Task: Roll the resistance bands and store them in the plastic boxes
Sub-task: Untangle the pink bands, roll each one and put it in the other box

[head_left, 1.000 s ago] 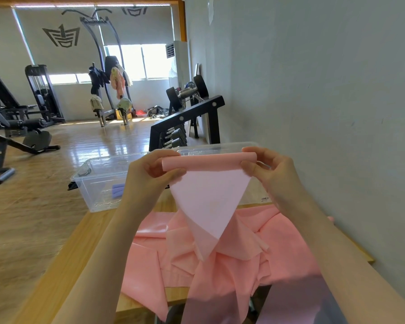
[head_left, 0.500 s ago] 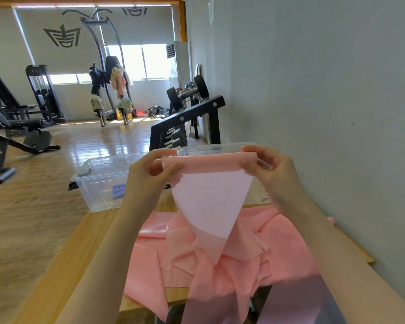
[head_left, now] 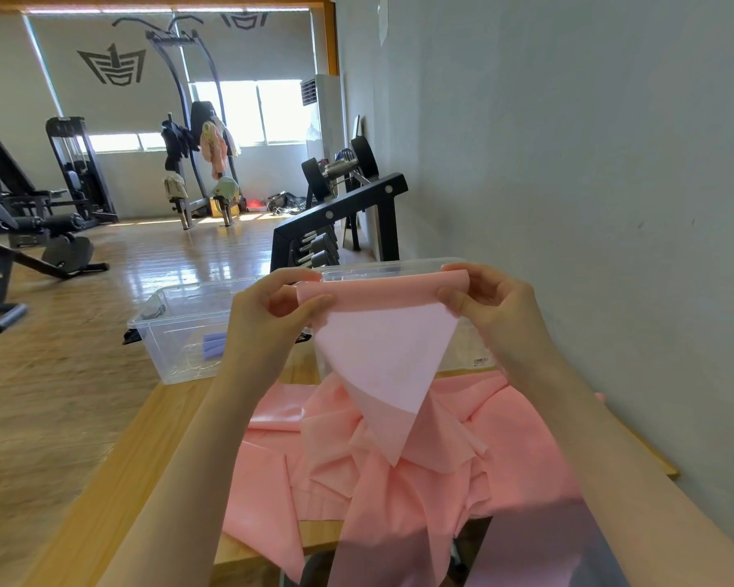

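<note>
Head view. Left hand (head_left: 272, 319) and right hand (head_left: 490, 309) each pinch an end of the rolled top edge of a pink resistance band (head_left: 382, 353), held up above the counter (head_left: 115, 480). Band looks thin, soft, light, probably clingy; best gripped at the roll's ends. Loose pink bands (head_left: 505, 442) heap below. Clear plastic box (head_left: 179, 332) behind, left; grey wall (head_left: 568, 163) right.

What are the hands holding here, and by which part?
Both hands, left and right, pinch the pink band by the two ends of its rolled top edge; the rest hangs to the table.
</note>
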